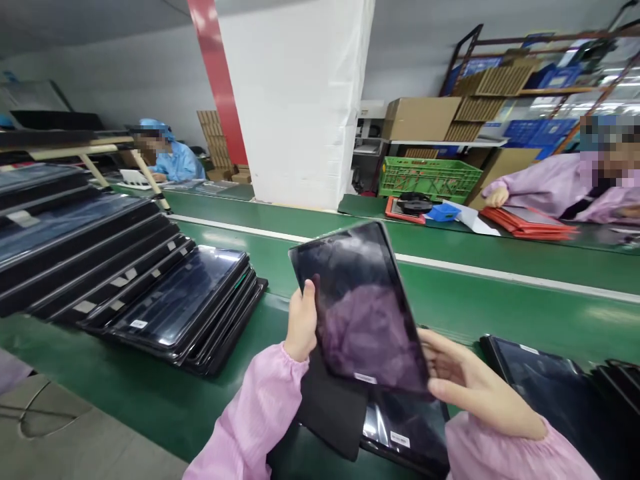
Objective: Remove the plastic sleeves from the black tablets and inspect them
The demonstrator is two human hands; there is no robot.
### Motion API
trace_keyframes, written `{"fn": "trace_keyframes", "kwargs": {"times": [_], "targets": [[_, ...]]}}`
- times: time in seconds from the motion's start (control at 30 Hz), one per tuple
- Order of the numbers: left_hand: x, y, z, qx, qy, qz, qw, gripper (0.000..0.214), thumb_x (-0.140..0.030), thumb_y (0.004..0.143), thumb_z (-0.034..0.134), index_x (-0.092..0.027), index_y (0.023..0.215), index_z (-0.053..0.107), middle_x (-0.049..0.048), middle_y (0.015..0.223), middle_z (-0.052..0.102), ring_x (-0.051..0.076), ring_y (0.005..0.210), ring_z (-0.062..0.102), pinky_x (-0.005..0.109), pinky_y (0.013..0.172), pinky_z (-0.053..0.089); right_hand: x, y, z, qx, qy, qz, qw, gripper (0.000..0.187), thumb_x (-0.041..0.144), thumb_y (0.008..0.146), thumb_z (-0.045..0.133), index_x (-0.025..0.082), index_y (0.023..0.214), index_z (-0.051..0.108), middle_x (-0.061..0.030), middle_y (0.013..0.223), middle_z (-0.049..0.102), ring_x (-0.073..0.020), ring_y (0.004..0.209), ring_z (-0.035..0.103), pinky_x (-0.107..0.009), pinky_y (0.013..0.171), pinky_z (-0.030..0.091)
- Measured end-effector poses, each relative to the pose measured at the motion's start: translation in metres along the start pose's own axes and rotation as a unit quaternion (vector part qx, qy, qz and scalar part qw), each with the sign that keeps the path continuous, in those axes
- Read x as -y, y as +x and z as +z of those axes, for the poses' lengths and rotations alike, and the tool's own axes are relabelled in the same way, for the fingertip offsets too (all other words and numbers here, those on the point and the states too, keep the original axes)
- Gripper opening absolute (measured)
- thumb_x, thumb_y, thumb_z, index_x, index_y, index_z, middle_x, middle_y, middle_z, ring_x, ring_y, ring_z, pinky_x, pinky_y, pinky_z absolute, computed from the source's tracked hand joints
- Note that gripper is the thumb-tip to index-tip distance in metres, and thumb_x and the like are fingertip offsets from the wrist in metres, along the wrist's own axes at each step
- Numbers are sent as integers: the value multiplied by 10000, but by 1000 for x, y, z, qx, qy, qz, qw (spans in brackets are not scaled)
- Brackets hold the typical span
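Both my hands hold up a dark tablet (363, 307), tilted above the green bench, with a small white label near its lower edge and a pink reflection on its screen. My left hand (303, 323) grips its left side, thumb on the front. At the lower right edge, my right hand (460, 377) holds it with the thumb in front and the fingers partly hidden behind. Below it lie another labelled tablet (407, 427) and a black flat piece (333, 407) that it partly covers.
Stacked dark tablets (185, 300) fill the left side of the bench (240, 387). More tablets (545, 380) lie at the right. Across the bench, one person (177, 160) sits at the left; another (555, 180) touches red-edged flat items (530, 223). A green crate (430, 179) stands behind.
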State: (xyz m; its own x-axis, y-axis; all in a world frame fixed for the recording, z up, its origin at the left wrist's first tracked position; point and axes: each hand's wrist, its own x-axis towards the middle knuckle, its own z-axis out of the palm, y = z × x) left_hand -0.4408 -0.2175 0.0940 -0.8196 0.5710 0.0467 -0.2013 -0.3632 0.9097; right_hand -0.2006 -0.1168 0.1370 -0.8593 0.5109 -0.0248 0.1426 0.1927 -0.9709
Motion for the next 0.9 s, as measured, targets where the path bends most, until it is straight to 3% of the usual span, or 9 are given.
{"fn": "trace_keyframes", "kwargs": {"times": [0.07, 0.13, 0.2, 0.27, 0.37, 0.53, 0.67, 0.9], "targets": [[6, 10, -8, 92, 37, 41, 994, 706, -893, 620, 607, -193, 664, 525, -39, 515, 471, 114, 496, 459, 262, 482, 403, 7, -2, 6, 53, 22, -27, 998, 668, 486, 828, 752, 201, 1406, 579, -164, 1160, 736, -267, 922, 752, -395, 826, 623], [6, 17, -13, 185, 46, 35, 981, 766, -908, 408, 704, -202, 523, 432, -66, 416, 341, 85, 408, 346, 257, 418, 314, 20, -3, 20, 102, -6, -57, 993, 692, 427, 788, 792, 218, 1413, 580, -142, 1150, 741, -251, 874, 756, -344, 784, 627], [3, 20, -14, 244, 49, 20, 968, 793, -893, 268, 745, -195, 452, 417, -34, 403, 397, 96, 401, 379, 262, 409, 317, 35, -4, 38, 145, -62, -80, 984, 706, 335, 730, 831, 224, 1389, 607, -118, 1157, 740, -258, 923, 748, -295, 773, 620], [0, 22, -13, 281, 53, 8, 958, 792, -912, 267, 726, -191, 440, 448, 10, 424, 477, 126, 419, 442, 271, 409, 345, 48, -7, 53, 162, -110, -93, 976, 677, 262, 721, 813, 219, 1369, 620, -96, 1128, 747, -244, 938, 738, -256, 749, 611], [4, 27, -9, 303, 56, -3, 951, 796, -936, 313, 693, -196, 431, 422, 8, 411, 472, 122, 401, 428, 271, 403, 354, 56, -11, 63, 133, -144, -99, 976, 555, 172, 746, 709, 210, 1296, 644, -43, 954, 761, -186, 795, 726, -216, 685, 593], [21, 35, -8, 312, 51, -6, 949, 768, -866, 380, 758, -189, 483, 411, -48, 400, 392, 82, 392, 338, 244, 412, 310, 50, -18, 56, 50, -250, -123, 959, 239, 147, 731, 624, 210, 951, 693, -17, 784, 730, -189, 680, 688, -240, 648, 570], [22, 34, -12, 328, 47, -6, 943, 732, -824, 417, 788, -179, 513, 456, -52, 423, 380, 89, 437, 345, 246, 449, 309, 46, -20, 51, 53, -278, -125, 951, 174, 176, 698, 646, 216, 866, 675, -6, 691, 695, -183, 599, 654, -236, 572, 540], [20, 30, -15, 334, 57, 7, 941, 706, -805, 474, 786, -174, 551, 479, -52, 481, 375, 88, 478, 324, 250, 469, 288, 49, -23, 53, 56, -285, -119, 950, 142, 223, 723, 650, 221, 861, 686, -15, 702, 693, -191, 628, 653, -253, 601, 553]]}}
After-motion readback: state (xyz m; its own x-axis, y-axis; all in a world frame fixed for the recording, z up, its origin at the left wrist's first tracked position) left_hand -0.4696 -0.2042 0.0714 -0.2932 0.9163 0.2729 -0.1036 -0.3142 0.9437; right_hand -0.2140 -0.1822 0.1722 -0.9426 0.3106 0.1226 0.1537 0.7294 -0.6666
